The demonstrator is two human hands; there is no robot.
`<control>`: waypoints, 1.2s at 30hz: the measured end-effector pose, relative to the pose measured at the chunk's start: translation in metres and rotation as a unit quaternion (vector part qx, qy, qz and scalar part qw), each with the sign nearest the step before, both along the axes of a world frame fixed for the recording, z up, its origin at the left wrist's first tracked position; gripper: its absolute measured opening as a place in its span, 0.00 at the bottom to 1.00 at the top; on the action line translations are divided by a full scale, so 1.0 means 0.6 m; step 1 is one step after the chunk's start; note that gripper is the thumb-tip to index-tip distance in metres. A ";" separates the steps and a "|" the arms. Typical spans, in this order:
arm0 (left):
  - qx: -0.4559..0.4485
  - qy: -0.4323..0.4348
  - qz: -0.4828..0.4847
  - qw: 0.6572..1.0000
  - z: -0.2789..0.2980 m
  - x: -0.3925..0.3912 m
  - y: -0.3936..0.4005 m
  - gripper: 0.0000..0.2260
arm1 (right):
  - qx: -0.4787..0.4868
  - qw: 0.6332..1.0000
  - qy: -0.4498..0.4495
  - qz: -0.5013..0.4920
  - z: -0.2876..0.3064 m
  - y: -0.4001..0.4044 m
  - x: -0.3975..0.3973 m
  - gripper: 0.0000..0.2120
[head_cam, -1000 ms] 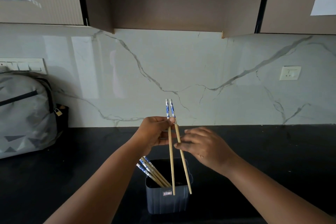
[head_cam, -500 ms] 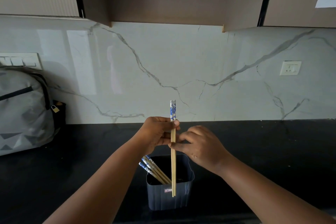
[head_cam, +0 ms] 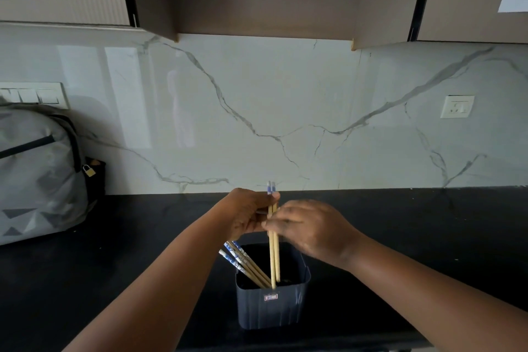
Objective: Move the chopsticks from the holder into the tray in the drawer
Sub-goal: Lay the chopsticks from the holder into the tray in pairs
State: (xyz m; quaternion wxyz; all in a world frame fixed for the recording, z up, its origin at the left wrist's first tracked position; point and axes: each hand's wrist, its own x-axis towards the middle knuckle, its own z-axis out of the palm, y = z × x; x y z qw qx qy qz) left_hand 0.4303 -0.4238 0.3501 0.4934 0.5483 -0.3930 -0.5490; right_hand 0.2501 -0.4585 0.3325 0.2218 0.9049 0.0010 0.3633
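A dark blue square holder [head_cam: 273, 306] stands on the black counter near its front edge. Several wooden chopsticks with blue-and-white tops [head_cam: 245, 264] lean to the left inside it. My left hand [head_cam: 247, 213] grips a pair of chopsticks [head_cam: 273, 254] upright by their patterned ends, tips down inside the holder's mouth. My right hand [head_cam: 310, 230] pinches the same pair just below the left hand. No drawer or tray is in view.
A grey backpack [head_cam: 40, 174] with a small padlock leans against the marble backsplash at the left. A switch panel [head_cam: 34, 94] and a wall socket [head_cam: 456, 106] sit on the backsplash. Brown cabinets hang overhead. The black counter [head_cam: 428, 226] stretches right.
The two held chopsticks, spread apart a second ago, are now together and parallel. Their tips, in front of the holder's wall before, are now inside its mouth. Both hands stay on them.
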 end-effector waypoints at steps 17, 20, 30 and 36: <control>-0.109 -0.033 -0.010 0.993 0.041 0.017 0.001 0.12 | 0.842 0.530 0.045 -0.096 0.062 -0.030 0.030 0.09; -0.085 0.002 -0.003 0.996 0.033 0.015 -0.003 0.10 | 0.844 0.528 0.051 -0.085 0.054 -0.030 0.035 0.08; -0.069 0.004 0.012 0.998 0.018 0.005 -0.008 0.07 | 0.853 0.515 0.037 -0.068 0.026 -0.031 0.031 0.10; -0.064 0.009 0.013 0.998 0.010 0.002 -0.011 0.08 | 0.857 0.510 0.038 -0.069 0.020 -0.034 0.028 0.09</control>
